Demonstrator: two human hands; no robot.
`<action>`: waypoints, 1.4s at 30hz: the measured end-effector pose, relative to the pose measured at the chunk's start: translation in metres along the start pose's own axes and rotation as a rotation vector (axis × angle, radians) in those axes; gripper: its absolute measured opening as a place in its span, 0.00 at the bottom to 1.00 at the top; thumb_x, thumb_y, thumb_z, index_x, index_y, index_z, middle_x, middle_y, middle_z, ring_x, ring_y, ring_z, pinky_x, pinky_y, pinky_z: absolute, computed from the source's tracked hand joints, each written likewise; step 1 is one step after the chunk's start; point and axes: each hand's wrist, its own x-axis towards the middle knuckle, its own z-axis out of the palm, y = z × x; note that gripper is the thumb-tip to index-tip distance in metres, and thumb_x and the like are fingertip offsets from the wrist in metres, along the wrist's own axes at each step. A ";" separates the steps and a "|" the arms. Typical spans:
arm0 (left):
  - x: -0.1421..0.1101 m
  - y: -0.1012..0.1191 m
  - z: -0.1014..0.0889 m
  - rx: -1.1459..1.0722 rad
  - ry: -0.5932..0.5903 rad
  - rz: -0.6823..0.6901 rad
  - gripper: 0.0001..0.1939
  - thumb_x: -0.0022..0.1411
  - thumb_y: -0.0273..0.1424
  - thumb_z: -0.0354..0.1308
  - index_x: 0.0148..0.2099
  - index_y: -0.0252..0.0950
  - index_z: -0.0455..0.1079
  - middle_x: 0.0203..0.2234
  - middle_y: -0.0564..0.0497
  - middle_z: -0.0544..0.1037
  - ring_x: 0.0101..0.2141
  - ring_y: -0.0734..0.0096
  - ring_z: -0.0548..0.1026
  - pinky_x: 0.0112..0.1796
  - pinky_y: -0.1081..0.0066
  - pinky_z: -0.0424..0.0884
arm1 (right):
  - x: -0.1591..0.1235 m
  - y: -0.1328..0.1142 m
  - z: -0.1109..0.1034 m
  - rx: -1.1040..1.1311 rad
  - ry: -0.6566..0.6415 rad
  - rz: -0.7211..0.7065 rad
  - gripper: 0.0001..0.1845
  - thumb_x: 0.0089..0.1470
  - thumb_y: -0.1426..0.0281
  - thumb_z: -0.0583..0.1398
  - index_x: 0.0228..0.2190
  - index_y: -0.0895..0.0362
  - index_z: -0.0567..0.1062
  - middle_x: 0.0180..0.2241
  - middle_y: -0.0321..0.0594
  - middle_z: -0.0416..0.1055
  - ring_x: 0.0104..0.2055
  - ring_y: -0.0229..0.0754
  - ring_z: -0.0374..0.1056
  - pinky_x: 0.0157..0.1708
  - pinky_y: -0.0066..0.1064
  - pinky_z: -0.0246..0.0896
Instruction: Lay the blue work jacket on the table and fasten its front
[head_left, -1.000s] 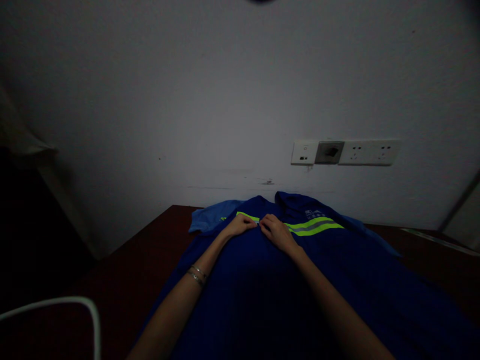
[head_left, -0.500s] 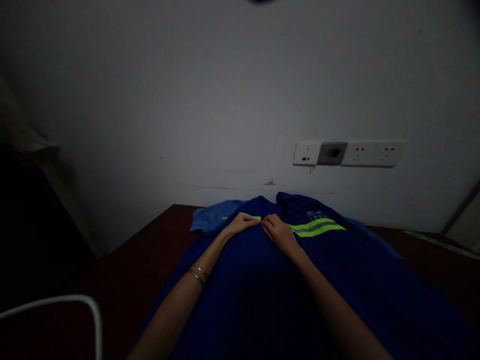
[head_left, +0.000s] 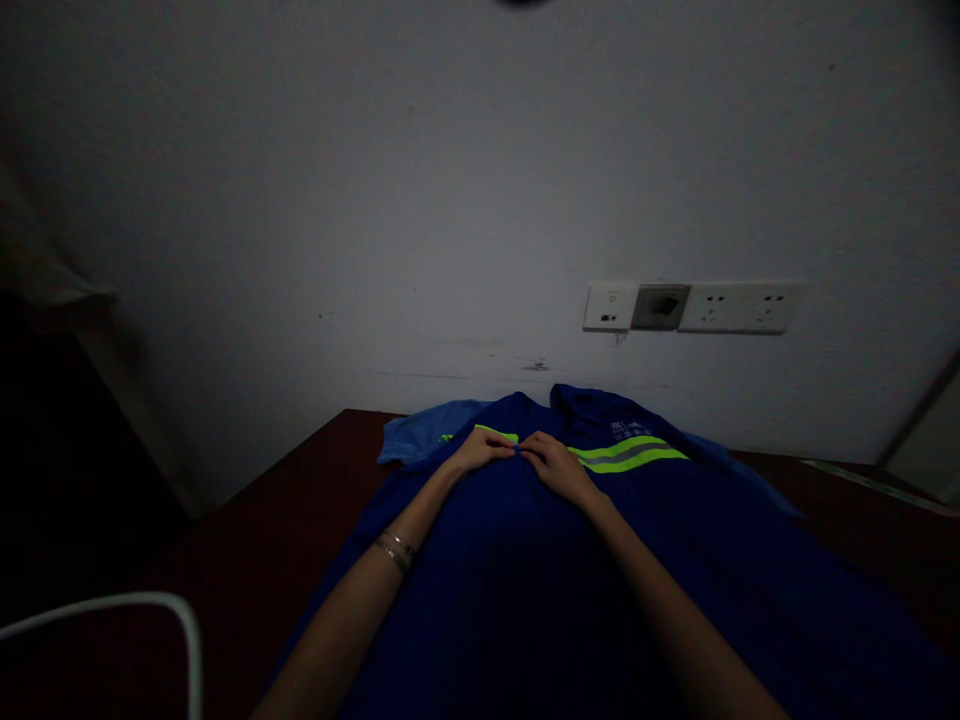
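Observation:
A dark blue work jacket with yellow-green and grey reflective stripes lies spread out, its collar toward the wall. My left hand pinches the front edge of the jacket near its chest. Close beside it, my right hand pinches the same front edge from the other side. The fingertips of both hands nearly meet over a small bit of blue cloth. Whether a button or other fastener is between them is too small and dark to tell. Lighter blue cloth shows at the jacket's left shoulder side.
The dark red tabletop runs up to a pale wall. Sockets and switches sit on the wall at right. A white curved cable or tube stands at the lower left. A light cloth hangs at far left.
Both hands stay at the jacket's front edge, with only slight finger shifts; a bit of blue cloth now shows between the fingertips. The whole view has shifted very slightly.

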 end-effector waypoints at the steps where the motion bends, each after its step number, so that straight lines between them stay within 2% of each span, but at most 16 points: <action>1: 0.000 -0.001 0.000 -0.001 -0.001 -0.004 0.15 0.40 0.32 0.65 0.32 0.29 0.75 0.26 0.47 0.77 0.28 0.70 0.71 0.35 0.70 0.65 | 0.001 0.001 0.001 0.035 -0.012 0.012 0.13 0.55 0.69 0.51 0.38 0.55 0.73 0.38 0.40 0.68 0.42 0.38 0.64 0.41 0.29 0.59; 8: 0.004 -0.005 -0.005 0.020 -0.037 0.005 0.14 0.42 0.30 0.63 0.34 0.30 0.75 0.28 0.48 0.78 0.30 0.69 0.72 0.37 0.70 0.66 | 0.003 0.003 0.002 0.071 -0.021 0.067 0.14 0.54 0.69 0.51 0.37 0.56 0.74 0.37 0.41 0.70 0.40 0.39 0.65 0.42 0.29 0.58; 14: 0.011 0.001 -0.018 0.001 0.145 -0.023 0.13 0.47 0.26 0.58 0.38 0.29 0.74 0.26 0.48 0.77 0.26 0.74 0.72 0.31 0.74 0.67 | 0.003 0.000 -0.010 -0.051 0.084 0.098 0.16 0.57 0.69 0.47 0.41 0.55 0.72 0.39 0.41 0.70 0.41 0.39 0.66 0.41 0.29 0.58; 18: 0.012 0.012 -0.020 0.011 0.188 0.036 0.12 0.48 0.25 0.57 0.37 0.30 0.74 0.27 0.48 0.77 0.25 0.75 0.72 0.29 0.75 0.67 | 0.009 -0.012 -0.024 -0.066 0.126 0.083 0.16 0.56 0.70 0.47 0.41 0.54 0.71 0.41 0.40 0.70 0.42 0.39 0.66 0.42 0.29 0.58; 21: 0.012 0.020 -0.014 0.003 0.173 0.092 0.11 0.49 0.27 0.57 0.37 0.30 0.73 0.28 0.47 0.76 0.27 0.74 0.72 0.31 0.74 0.68 | 0.014 -0.026 -0.045 -0.074 0.167 0.036 0.16 0.56 0.70 0.48 0.42 0.54 0.70 0.41 0.39 0.71 0.42 0.38 0.66 0.41 0.28 0.59; 24: 0.011 0.026 -0.005 0.010 0.131 0.138 0.12 0.49 0.28 0.57 0.38 0.30 0.73 0.29 0.47 0.76 0.28 0.73 0.73 0.32 0.73 0.68 | 0.016 -0.035 -0.076 -0.079 0.280 0.044 0.16 0.56 0.70 0.48 0.42 0.55 0.70 0.38 0.40 0.72 0.40 0.38 0.67 0.41 0.28 0.59; 28: 0.006 0.036 0.006 0.088 0.101 0.186 0.11 0.49 0.28 0.57 0.37 0.30 0.73 0.30 0.46 0.76 0.29 0.72 0.72 0.33 0.73 0.67 | 0.008 -0.031 -0.124 -0.106 0.386 0.098 0.16 0.55 0.69 0.48 0.41 0.56 0.71 0.36 0.40 0.73 0.39 0.39 0.67 0.42 0.29 0.59; 31: 0.001 0.043 0.015 0.164 0.077 0.195 0.13 0.50 0.29 0.55 0.39 0.30 0.73 0.30 0.46 0.76 0.29 0.71 0.72 0.32 0.73 0.67 | -0.009 -0.016 -0.155 -0.182 0.359 0.164 0.16 0.54 0.68 0.49 0.41 0.56 0.72 0.37 0.40 0.73 0.38 0.39 0.68 0.39 0.29 0.60; 34: -0.004 0.047 0.025 0.248 0.050 0.206 0.14 0.50 0.29 0.54 0.39 0.30 0.73 0.31 0.47 0.76 0.31 0.70 0.72 0.34 0.73 0.66 | -0.033 0.004 -0.176 -0.277 0.305 0.249 0.16 0.53 0.67 0.50 0.40 0.55 0.72 0.37 0.40 0.73 0.36 0.39 0.68 0.37 0.29 0.60; 38: -0.007 0.046 0.042 0.295 -0.022 0.234 0.14 0.51 0.30 0.53 0.39 0.30 0.72 0.29 0.48 0.76 0.30 0.70 0.72 0.34 0.72 0.66 | -0.064 0.030 -0.192 -0.358 0.234 0.360 0.16 0.52 0.66 0.50 0.40 0.56 0.73 0.38 0.42 0.73 0.37 0.40 0.68 0.38 0.29 0.59; 42: -0.007 0.045 0.061 0.295 -0.073 0.231 0.15 0.51 0.31 0.53 0.40 0.30 0.72 0.30 0.47 0.76 0.30 0.69 0.72 0.33 0.72 0.66 | -0.091 0.043 -0.197 -0.369 0.171 0.439 0.17 0.52 0.66 0.50 0.40 0.57 0.73 0.38 0.43 0.73 0.39 0.41 0.68 0.38 0.29 0.59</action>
